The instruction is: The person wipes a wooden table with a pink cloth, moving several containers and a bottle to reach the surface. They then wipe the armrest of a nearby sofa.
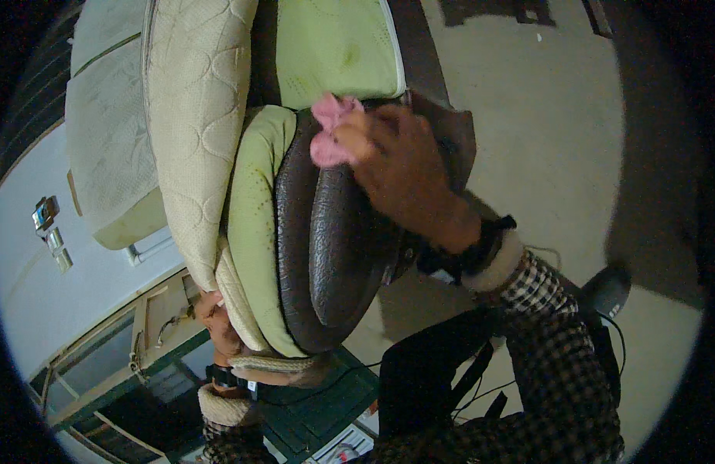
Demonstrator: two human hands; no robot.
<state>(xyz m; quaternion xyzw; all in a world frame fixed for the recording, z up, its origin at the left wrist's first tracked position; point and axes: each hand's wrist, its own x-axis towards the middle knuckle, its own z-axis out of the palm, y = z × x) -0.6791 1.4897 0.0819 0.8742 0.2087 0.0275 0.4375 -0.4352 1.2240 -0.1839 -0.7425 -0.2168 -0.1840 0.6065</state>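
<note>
My right hand (398,168) holds a crumpled pink cloth (334,130) on the dark brown leather-like sofa armrest (346,249), near its upper end. The hand is slightly blurred. At the lower left, my left hand (218,325) grips the lower end of the cream quilted cushion (198,133); some of its fingers are hidden. Between this cushion and the armrest runs a green fabric pad (253,232) with small dots. Above the armrest lies a green seat cushion (340,46) with light edging and a darker stain.
Further left are a pale patterned cushion (111,133) and a wall with a switch box (45,213). A wood-framed window (102,354) is at the lower left. A dark shoe (607,290) and thin cables are on the pale floor (537,145) at right.
</note>
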